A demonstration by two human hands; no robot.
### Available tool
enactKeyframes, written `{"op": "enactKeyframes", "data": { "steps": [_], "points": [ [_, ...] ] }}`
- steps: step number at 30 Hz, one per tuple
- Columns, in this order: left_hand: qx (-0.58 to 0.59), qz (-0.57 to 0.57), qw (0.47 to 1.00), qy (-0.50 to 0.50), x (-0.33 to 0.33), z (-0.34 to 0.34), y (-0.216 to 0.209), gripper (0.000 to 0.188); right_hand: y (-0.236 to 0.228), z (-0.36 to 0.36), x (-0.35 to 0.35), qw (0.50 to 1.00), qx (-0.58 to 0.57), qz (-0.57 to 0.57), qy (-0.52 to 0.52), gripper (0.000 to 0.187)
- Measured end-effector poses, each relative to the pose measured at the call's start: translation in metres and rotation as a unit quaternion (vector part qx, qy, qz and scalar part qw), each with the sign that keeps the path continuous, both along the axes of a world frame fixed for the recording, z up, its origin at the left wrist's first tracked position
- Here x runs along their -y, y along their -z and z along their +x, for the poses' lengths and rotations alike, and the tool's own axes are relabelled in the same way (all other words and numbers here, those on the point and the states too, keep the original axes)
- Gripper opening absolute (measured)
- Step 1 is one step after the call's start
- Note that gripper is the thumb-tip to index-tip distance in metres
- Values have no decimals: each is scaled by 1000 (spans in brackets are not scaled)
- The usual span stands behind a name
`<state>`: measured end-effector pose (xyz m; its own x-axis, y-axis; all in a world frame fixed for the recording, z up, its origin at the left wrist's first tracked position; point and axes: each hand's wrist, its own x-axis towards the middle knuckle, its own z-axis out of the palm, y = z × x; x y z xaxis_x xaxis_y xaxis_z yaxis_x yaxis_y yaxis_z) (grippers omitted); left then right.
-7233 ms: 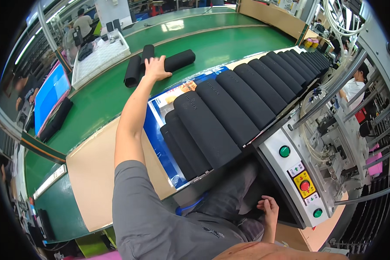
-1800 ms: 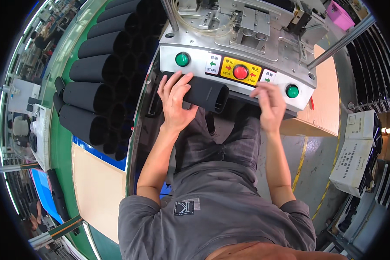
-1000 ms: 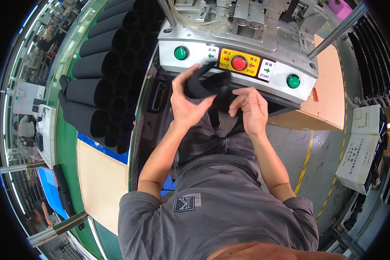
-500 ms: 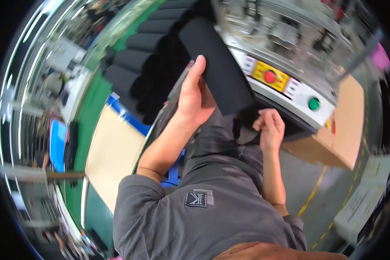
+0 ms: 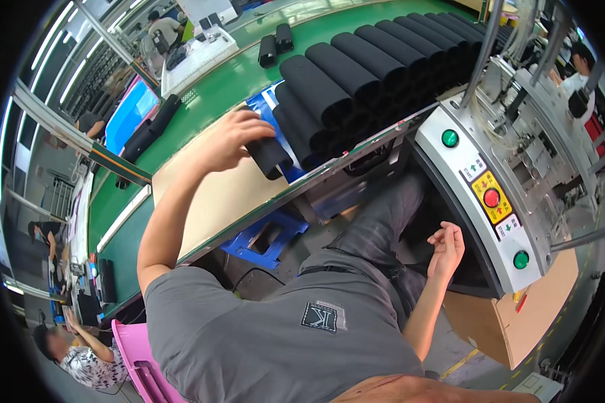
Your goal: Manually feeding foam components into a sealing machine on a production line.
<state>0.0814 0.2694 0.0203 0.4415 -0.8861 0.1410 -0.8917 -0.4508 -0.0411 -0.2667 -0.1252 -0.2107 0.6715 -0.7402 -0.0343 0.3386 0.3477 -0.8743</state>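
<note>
My left hand (image 5: pixel 230 142) grips a black cylindrical piece (image 5: pixel 267 156) from above, fingers over its far side. The piece sits at the left end of a stack of similar black cylinders (image 5: pixel 323 87), by a blue and white sheet (image 5: pixel 265 102) at the edge of the tan board (image 5: pixel 212 208). Whether it rests on the surface, I cannot tell. My right hand (image 5: pixel 445 252) hovers in front of the machine's control panel (image 5: pixel 474 168), its fingers loosely bent and nothing visible in them.
On the panel are green buttons (image 5: pixel 450 138) and a red button (image 5: pixel 492 197). Below the bench stands a blue stool (image 5: pixel 265 238). A cardboard box (image 5: pixel 511 322) is at the right, a pink chair (image 5: pixel 141 356) at lower left. Other people work farther off.
My left hand has carried the black cylinder from in front of the machine leftward to the end of the stack. The view has turned left. My right hand stays near the panel.
</note>
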Motion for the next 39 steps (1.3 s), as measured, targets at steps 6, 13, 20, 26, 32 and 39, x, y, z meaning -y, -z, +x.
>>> {"op": "enactKeyframes", "data": {
  "steps": [6,13,20,26,32,39],
  "points": [
    [-71,-40,993,86,6,26,51,74,15,0,-1,997,-79,-17,-6,25],
    [-171,-80,976,108,11,36,39,72,55,-2,-5,984,-176,26,-5,22],
    [-77,-365,924,-81,49,226,13,40,54,18,-10,969,-246,-7,-15,23],
    [37,-164,911,-378,141,434,93,74,19,30,-12,954,-295,-52,-9,23],
    [-79,-137,870,-468,175,502,106,56,19,23,-21,940,-335,-70,14,22],
    [-73,-151,858,-485,127,498,104,44,36,32,-24,938,-336,-82,-22,22]
  ]
}}
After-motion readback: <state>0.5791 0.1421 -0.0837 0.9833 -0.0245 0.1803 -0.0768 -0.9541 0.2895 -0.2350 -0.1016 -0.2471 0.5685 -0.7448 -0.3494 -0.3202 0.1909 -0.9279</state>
